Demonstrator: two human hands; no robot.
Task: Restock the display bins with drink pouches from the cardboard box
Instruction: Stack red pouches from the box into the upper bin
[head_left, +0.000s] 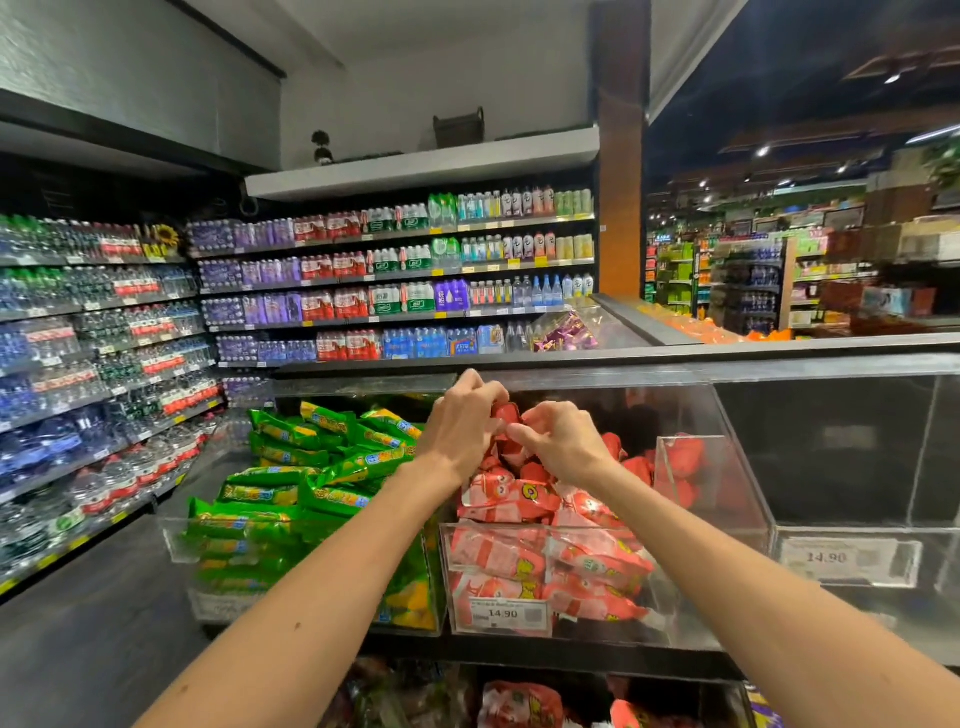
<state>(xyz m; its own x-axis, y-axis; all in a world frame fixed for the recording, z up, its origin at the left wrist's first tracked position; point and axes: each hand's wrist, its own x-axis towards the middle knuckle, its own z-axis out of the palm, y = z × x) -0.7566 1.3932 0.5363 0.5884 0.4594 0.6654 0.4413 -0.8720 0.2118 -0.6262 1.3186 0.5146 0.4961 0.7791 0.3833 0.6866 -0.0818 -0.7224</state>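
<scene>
L hand (462, 426) and R hand (563, 441) are both up over the rear of the middle clear bin (691, 597), fingers curled in and pinching the same red pouch (506, 415), held just above the heap. Red drink pouches (519, 551) fill that bin to approx. rim level at the front and pile higher toward the back. A clear inner panel (691, 467) stands at the bin's R side with more red pouches behind it. Price tag (511, 616) is fixed on the front wall. Adjacent bin to the L (171, 540) is heaped with green pouches (311, 467), some past its front edge. Bin to the R (857, 441) shows bare walls and its own tag (847, 561). A dark ledge (623, 351) overhangs the bins close above the hands; headroom is tight. Lower tier holds more red pouches (519, 701). Aisle floor (93, 623) lies open on the L, bordered by bottled-water shelving (130, 338).
</scene>
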